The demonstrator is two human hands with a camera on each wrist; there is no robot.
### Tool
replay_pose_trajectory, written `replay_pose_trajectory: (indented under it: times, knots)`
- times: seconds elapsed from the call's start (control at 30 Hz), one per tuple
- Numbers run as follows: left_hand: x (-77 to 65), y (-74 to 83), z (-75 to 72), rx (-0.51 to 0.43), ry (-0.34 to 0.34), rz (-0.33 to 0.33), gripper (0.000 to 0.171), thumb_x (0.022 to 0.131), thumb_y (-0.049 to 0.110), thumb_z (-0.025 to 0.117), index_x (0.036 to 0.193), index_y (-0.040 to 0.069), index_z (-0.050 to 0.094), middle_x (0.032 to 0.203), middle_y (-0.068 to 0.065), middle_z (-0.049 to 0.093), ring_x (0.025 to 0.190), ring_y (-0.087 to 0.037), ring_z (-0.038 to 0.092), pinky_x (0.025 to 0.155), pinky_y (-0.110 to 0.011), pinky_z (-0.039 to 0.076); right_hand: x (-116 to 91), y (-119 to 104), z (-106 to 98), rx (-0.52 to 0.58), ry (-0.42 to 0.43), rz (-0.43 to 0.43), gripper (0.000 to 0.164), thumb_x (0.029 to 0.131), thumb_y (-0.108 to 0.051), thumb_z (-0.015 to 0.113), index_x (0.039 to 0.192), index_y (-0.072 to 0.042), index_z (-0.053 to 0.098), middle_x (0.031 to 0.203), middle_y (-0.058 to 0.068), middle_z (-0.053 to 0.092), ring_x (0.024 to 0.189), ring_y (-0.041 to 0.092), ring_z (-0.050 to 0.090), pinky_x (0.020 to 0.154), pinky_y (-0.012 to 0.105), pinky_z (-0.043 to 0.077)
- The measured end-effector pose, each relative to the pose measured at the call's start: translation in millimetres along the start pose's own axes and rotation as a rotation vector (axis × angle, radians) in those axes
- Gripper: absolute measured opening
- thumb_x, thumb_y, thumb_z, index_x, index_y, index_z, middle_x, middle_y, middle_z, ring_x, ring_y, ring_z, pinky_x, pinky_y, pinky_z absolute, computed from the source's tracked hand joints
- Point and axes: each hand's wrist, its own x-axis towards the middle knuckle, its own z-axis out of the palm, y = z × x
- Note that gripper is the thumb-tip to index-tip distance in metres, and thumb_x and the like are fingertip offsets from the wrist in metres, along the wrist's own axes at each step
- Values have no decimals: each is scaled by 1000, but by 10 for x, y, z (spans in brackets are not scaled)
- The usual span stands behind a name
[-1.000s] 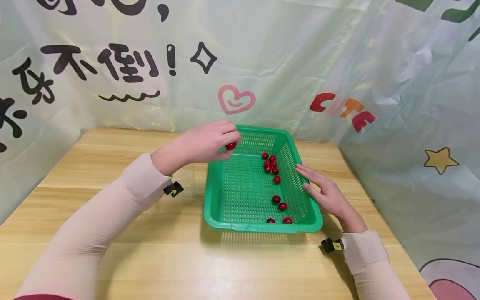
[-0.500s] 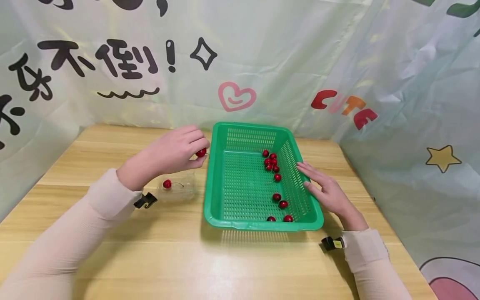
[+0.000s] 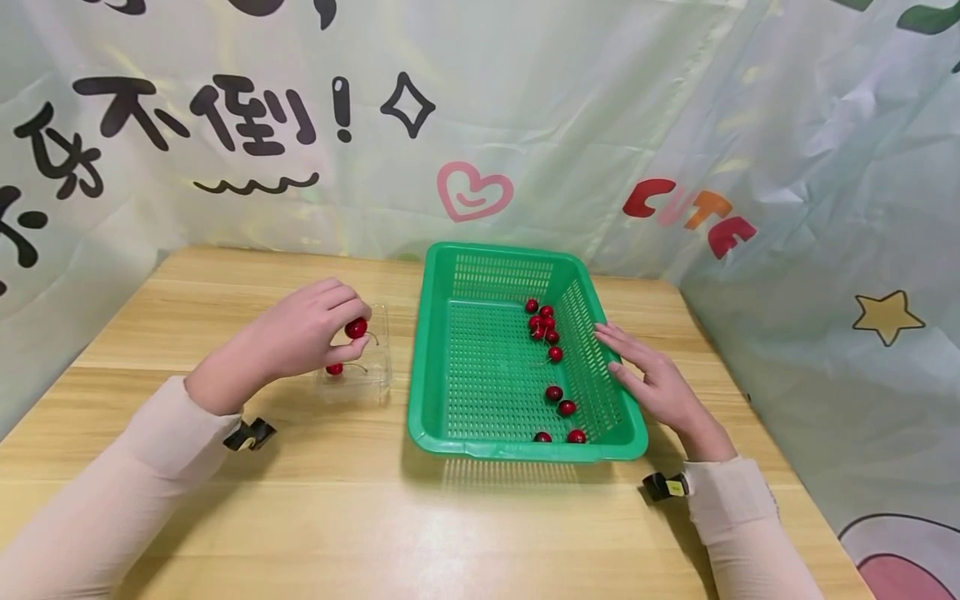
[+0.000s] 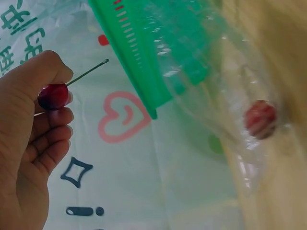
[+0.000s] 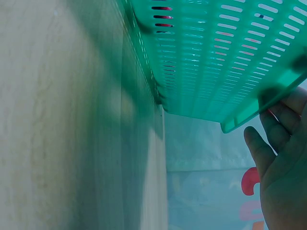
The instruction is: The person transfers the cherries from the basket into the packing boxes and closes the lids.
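My left hand (image 3: 311, 327) pinches a dark red cherry (image 3: 356, 328) between thumb and fingers, its thin stem poking out past the fingertips. Below it stands a clear plastic box (image 3: 378, 371), where another stemmed cherry (image 3: 334, 368) lies. The left wrist view shows the held cherry (image 4: 53, 97) up close and the blurred cherry (image 4: 261, 119) behind clear plastic. On the right side of a green basket (image 3: 431, 392), my right hand (image 3: 660, 387) rests with its fingers extended along the rim. Several cherries (image 3: 547, 322) lie in the basket, mostly toward its right side.
Both the basket and the clear box stand on a wooden table (image 3: 390, 525). A pale printed cloth (image 3: 570, 108) hangs close behind the table and along its sides. The basket's raised left wall stands between the clear box and the loose cherries.
My left hand has carried the cherry leftward from over the basket to above the clear box, bringing the box and its cherry into sight. My right hand stays at the basket rim.
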Motion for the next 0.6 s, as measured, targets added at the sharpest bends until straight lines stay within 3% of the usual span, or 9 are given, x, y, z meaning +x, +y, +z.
replay_pose_trajectory:
  times: [0.37, 0.6]
  knots:
    - [-355, 28, 139, -55, -44, -137, 10, 81, 16, 66, 85, 9, 61, 78, 4, 52, 74, -15, 48, 64, -32, 44, 5, 4, -1, -4, -3, -4, 48, 97, -5, 57, 144, -6, 48, 152, 8, 41, 143, 23, 30, 112, 19, 20]
    - [-484, 28, 201, -72, -139, -238, 13, 81, 15, 73, 88, 8, 65, 82, 3, 56, 77, -15, 50, 68, -35, 46, 1, 8, 3, -1, -5, 4, 49, 97, -5, 57, 145, -8, 48, 152, 8, 41, 142, 26, 31, 112, 19, 19]
